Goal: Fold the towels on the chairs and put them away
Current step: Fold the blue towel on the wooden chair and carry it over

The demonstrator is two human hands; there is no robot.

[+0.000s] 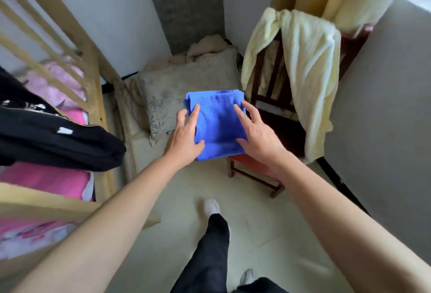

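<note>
My left hand (185, 135) and right hand (255, 130) lie flat, fingers straight and spread, on the folded blue terry towel (219, 122), probably to hold its folds together for stowing.

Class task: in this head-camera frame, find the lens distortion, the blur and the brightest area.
Head view: wide-angle distortion bows the bed rails at the left and stretches the forearms; the rails and the yellow towel look smeared, while the blue towel, left hand and right hand are sharper; lighting is soft, brightest at top right, without hard shadows.
</note>
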